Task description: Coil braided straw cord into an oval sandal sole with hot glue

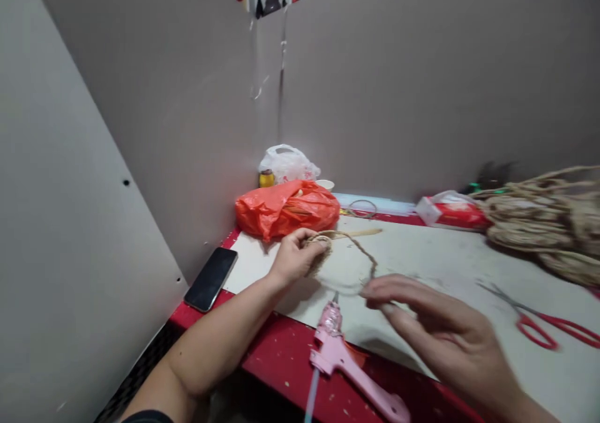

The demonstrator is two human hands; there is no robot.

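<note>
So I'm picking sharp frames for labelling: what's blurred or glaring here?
Head view: the right hand is motion-blurred, the left hand on the twine is sharper; the rope pile at the right edge is soft; glare streaks the wall seam; lighting is otherwise even.

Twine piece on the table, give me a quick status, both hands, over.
Left hand closed on coiled twine piece. Right hand open, fingertips at the twine's loose end. Pink glue gun lies below between the hands; red scissors off right.

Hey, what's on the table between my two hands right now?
In the head view, a strand of jute twine runs from the left hand to the right hand, over the white board.
</note>
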